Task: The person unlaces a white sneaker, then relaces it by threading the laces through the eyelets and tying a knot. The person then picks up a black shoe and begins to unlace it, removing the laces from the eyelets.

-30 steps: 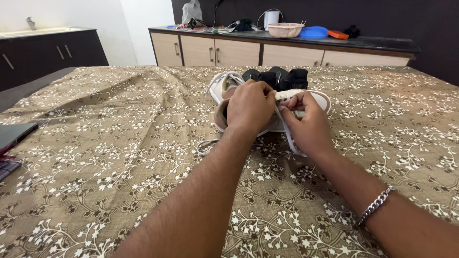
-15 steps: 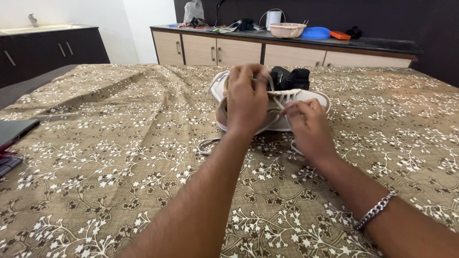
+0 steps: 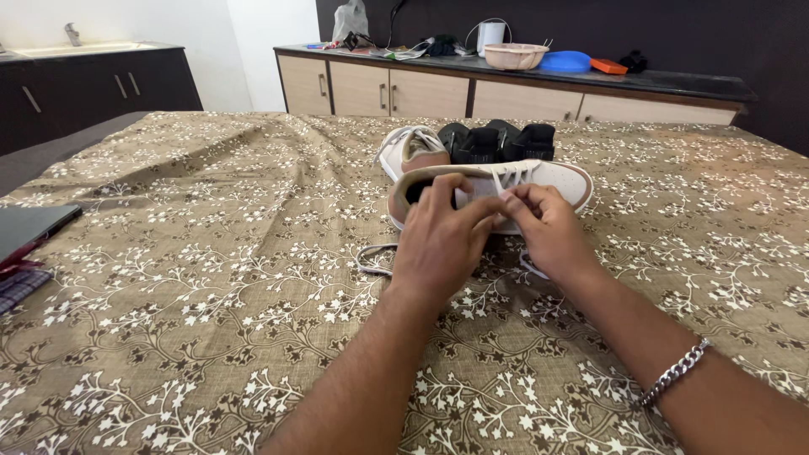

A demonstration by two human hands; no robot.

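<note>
both hands at the white sneaker (image 3: 539, 181): left hand (image 3: 438, 244) and right hand (image 3: 548, 227) each pinching its lace (image 3: 375, 257), fingertips touching.

A wide surface covered by a brown cloth with a white floral branch print (image 3: 211, 278) carries everything. Near its far middle lies a white low-top sneaker with tan heel trim (image 3: 552, 179), on its side, a loose white lace (image 3: 371, 257) trailing left onto the cloth. Just behind it sits a second matching sneaker (image 3: 413, 147) beside bundled black socks (image 3: 497, 141). At the left edge lies a dark flat laptop (image 3: 29, 227).
</note>
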